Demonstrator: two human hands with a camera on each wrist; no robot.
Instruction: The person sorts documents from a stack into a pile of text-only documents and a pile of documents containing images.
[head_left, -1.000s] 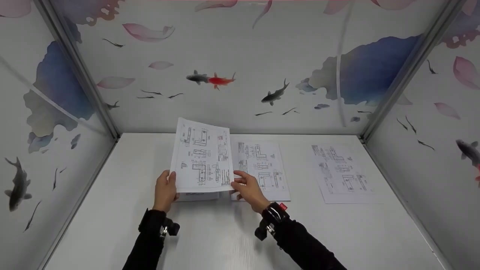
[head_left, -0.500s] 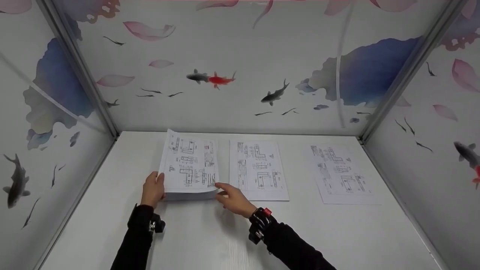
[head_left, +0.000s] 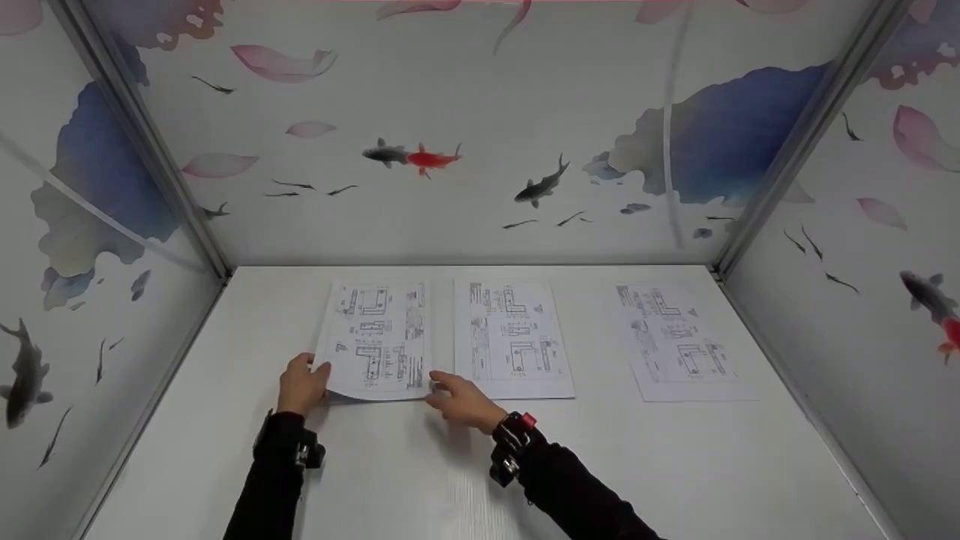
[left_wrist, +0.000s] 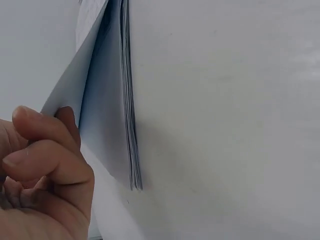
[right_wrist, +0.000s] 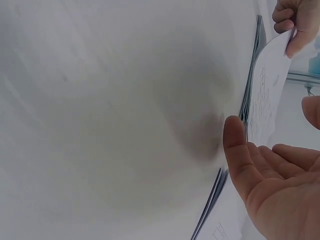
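A sheet of paper (head_left: 376, 337) printed with technical drawings lies over the left paper stack (left_wrist: 127, 100). My left hand (head_left: 303, 384) pinches the sheet's near left corner between thumb and fingers. That corner curves up off the stack, as the left wrist view shows, while the rest lies nearly flat. At the stack's near right corner is my right hand (head_left: 466, 401), its fingers extended against or very close to the paper edges. In the right wrist view the right hand (right_wrist: 280, 185) holds nothing between thumb and fingers.
Just right of the hands lies a second stack of drawings (head_left: 514, 341). Farther right is a single thin-looking drawing sheet (head_left: 682, 341). The white table (head_left: 420, 487) is bounded by a back wall (head_left: 450, 232) and side walls with printed fish and petals.
The sheet has come down and left onto the left stack, both hands moving left with it. My right hand has released its grip on the sheet; the left still pinches its corner.
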